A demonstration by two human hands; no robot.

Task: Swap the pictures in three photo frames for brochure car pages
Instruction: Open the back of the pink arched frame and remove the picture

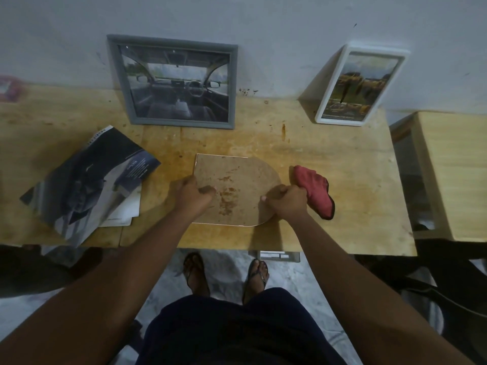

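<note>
A third photo frame (237, 177) lies face down on the wooden table (342, 159), its brown stained backing board up, one end rounded. My left hand (191, 194) presses on the board's left edge. My right hand (286, 200) rests on its right rounded end and grips a red cloth (317, 191) that trails to the right. A grey frame (174, 81) with a car-interior page leans on the wall behind. A white frame (361, 85) with a car page leans at the back right. The car brochure (89, 180) lies open at the left.
A loose white sheet (126, 214) pokes out under the brochure. A second wooden table (453, 175) stands to the right with a gap between. A pink object (9, 88) sits at the far left. My feet in sandals (226, 272) are below the table's front edge.
</note>
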